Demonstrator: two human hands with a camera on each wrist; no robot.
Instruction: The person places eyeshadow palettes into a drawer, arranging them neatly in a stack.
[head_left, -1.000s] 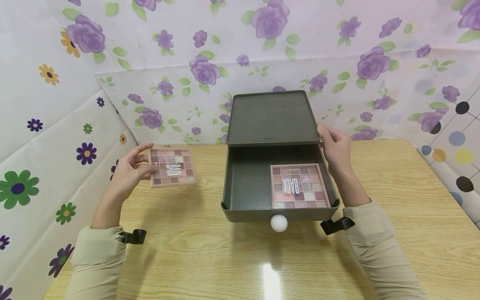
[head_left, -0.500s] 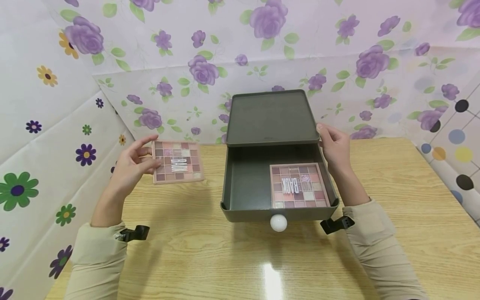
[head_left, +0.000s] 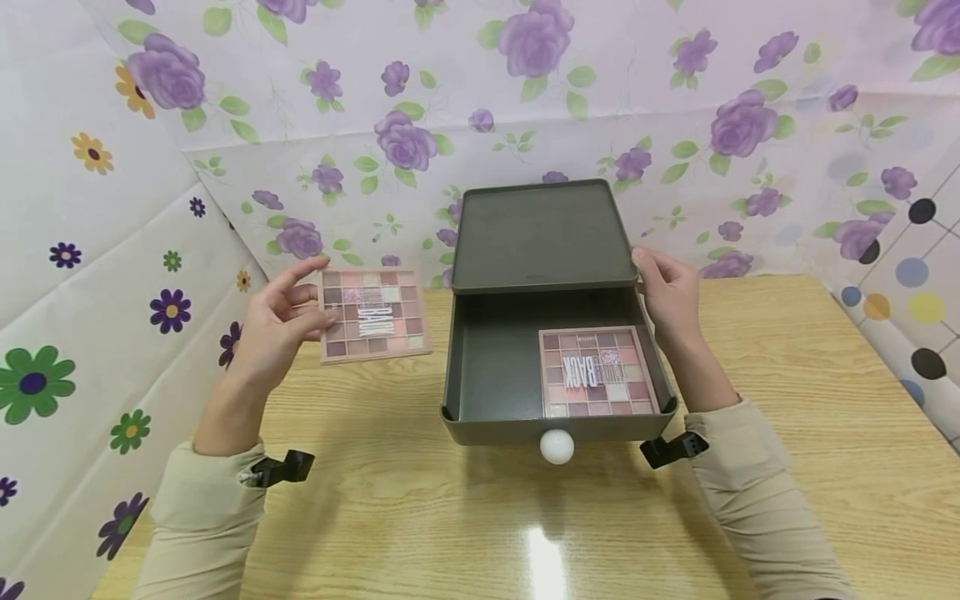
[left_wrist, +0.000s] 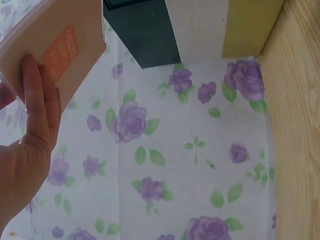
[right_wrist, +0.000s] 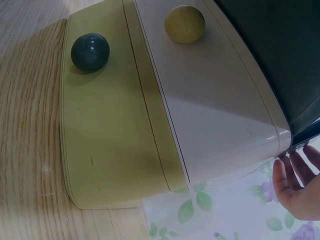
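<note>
My left hand (head_left: 277, 325) pinches a pink eyeshadow palette (head_left: 375, 315) by its left edge, thumb in front and fingers behind, raised above the table to the left of the drawer cabinet. The palette's back (left_wrist: 75, 50) carries an orange label in the left wrist view. A second eyeshadow palette (head_left: 600, 371) lies in the right half of the pulled-out dark green drawer (head_left: 498, 367). My right hand (head_left: 667, 296) grips the right side edge of the dark top (head_left: 543, 237); in the right wrist view its fingertips (right_wrist: 282, 172) touch the cabinet's side.
Below the green drawer, the cabinet has a white drawer (right_wrist: 215, 95) with a yellow knob (right_wrist: 185, 24) and a yellow drawer (right_wrist: 110, 135) with a dark knob (right_wrist: 90, 52). A white knob (head_left: 557, 447) juts from the open drawer. Flowered cloth (head_left: 360, 192) hangs behind the wooden table (head_left: 390, 508).
My left hand has lifted the palette and carried it to the right, closer to the open drawer. The right hand and the cabinet stay in place.
</note>
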